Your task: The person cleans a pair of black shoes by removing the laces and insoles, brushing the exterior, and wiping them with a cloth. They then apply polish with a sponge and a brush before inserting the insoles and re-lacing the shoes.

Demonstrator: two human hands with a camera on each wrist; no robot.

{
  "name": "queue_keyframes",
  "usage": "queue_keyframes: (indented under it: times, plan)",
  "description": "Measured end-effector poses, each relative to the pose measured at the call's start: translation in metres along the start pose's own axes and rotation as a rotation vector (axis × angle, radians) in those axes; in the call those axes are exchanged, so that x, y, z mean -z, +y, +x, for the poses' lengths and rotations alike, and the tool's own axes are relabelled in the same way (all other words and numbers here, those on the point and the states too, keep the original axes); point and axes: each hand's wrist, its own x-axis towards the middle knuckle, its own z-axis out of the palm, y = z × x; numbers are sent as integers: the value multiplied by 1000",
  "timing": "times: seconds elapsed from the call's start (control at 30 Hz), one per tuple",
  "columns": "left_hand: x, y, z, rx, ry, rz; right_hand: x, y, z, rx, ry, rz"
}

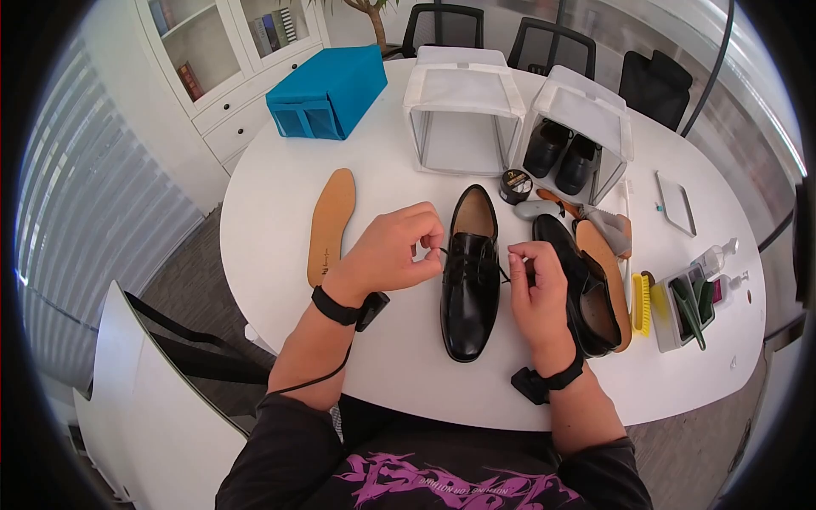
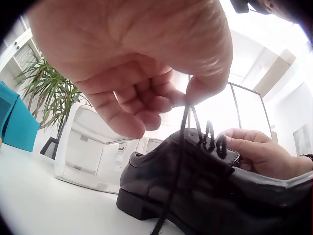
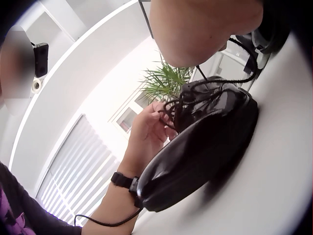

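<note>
A glossy black lace-up dress shoe [image 1: 470, 319] stands on the table between my hands, its toe towards me. On one side of it, my left hand [image 1: 393, 245] pinches a black shoelace [image 2: 181, 161] between thumb and fingertip, drawn up from the eyelets. Across the shoe, my right hand [image 1: 541, 285] has its fingers curled and grips the other lace end [image 3: 252, 68], which trails from beneath the hand. Loose lace loops lie over the shoe's tongue. Beside my right hand rests a second black shoe [image 1: 592, 297], leaning by a tan insole [image 1: 605, 251].
Another tan insole [image 1: 331, 221] lies left. Behind are a teal box [image 1: 331, 89], a white open-fronted box [image 1: 463, 102] and a similar box [image 1: 586, 98] with black shoes inside. A polish tin [image 1: 515, 186], yellow brush [image 1: 640, 304] and caddy [image 1: 676, 327] of bottles stand right.
</note>
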Motion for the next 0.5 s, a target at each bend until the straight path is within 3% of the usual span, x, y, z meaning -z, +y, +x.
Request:
queue_keyframes:
  times: [0.17,0.37,0.5]
  plan:
    - [4,-9,-1,-125,104,-10,11,3,3,-22,111,-108]
    - [0,-14,0,-108,130,-57,17,-3,5,-78,178,-84]
    - [-2,-16,0,-104,120,-52,19,-6,6,-3,-56,-124]
